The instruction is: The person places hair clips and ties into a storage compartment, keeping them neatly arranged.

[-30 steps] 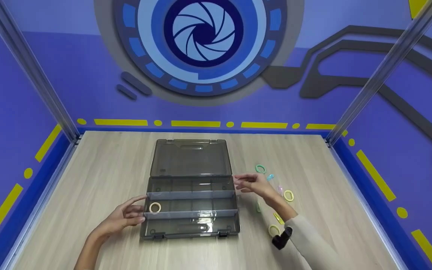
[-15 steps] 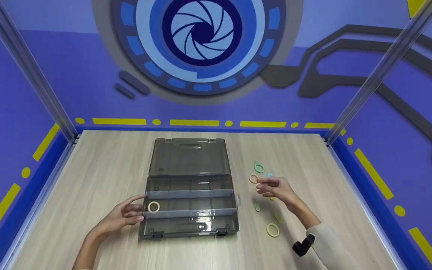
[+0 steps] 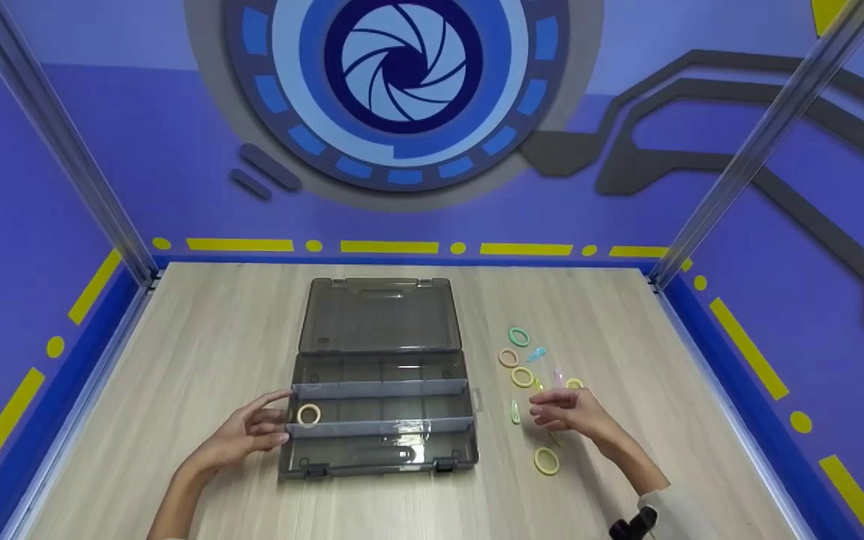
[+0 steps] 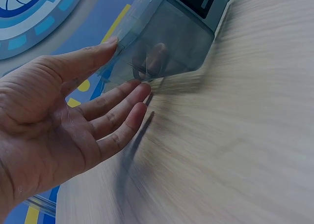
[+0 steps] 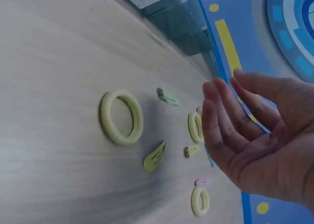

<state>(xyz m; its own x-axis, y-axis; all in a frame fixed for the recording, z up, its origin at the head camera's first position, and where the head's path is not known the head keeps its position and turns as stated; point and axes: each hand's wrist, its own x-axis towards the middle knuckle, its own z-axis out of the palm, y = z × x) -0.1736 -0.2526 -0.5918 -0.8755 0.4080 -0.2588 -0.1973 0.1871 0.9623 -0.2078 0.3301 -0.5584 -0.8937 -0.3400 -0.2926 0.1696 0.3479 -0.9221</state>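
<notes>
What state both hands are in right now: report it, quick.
Left hand: open, at the left side of the box, not gripping it.
Right hand: open, holding nothing, above the clips.

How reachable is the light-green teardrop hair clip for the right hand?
Likely yes: the right hand looks empty and hovers near the light-green hair clip, nothing visible between them.
</notes>
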